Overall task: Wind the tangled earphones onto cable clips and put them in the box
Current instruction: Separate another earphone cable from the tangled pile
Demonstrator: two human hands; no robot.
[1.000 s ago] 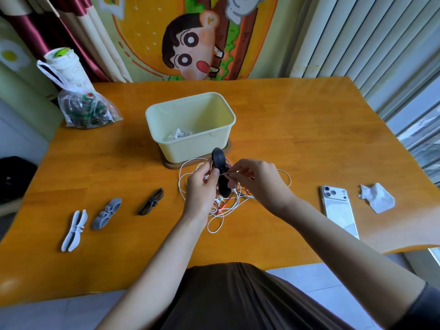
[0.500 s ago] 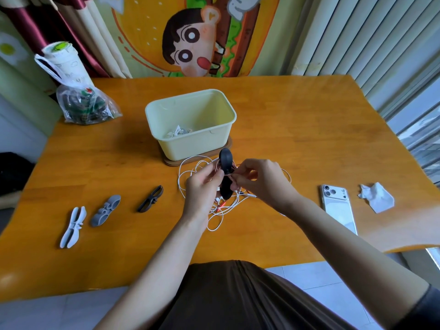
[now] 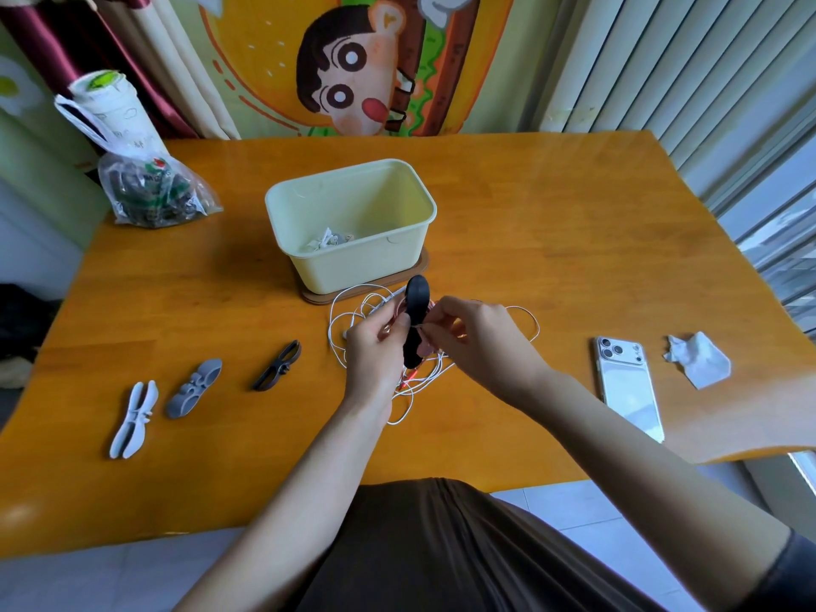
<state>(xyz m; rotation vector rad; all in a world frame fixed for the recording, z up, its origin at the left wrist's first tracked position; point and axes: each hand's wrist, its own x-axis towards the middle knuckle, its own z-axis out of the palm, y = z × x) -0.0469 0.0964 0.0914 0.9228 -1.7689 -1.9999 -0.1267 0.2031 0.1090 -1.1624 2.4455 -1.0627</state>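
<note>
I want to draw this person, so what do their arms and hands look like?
Both forearms are bare, and the left hand and right hand wear no gloves. I see no rings, watch or bracelet. Only a dark grey sleeve shows, high on the right arm at the picture's corner. No sleeve shows on the left arm.

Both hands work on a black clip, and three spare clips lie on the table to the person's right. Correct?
Nearly. The head view shows the white clip, grey clip and dark clip on the person's left, not right.
</note>
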